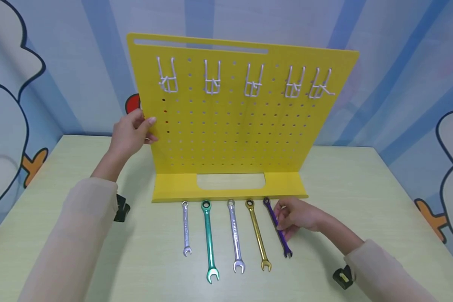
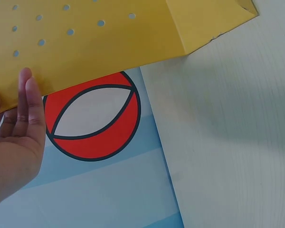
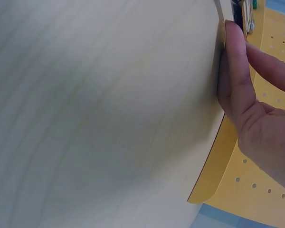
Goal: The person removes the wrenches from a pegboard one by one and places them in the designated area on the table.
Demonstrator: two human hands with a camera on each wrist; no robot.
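Note:
My left hand grips the left edge of a standing yellow pegboard, thumb on its front face; the left wrist view shows the fingers at that same edge. At the lower right of the board, my right hand pinches a purple combination wrench between thumb and fingers. This wrench is the rightmost in a row in front of the base. Left of it lie a gold wrench, a silver wrench, a green wrench and a smaller silver wrench.
Several white wire hooks hang in a row across the upper pegboard. The board's base rests on a pale wood-grain table. Behind stands a blue striped wall with cartoon figures.

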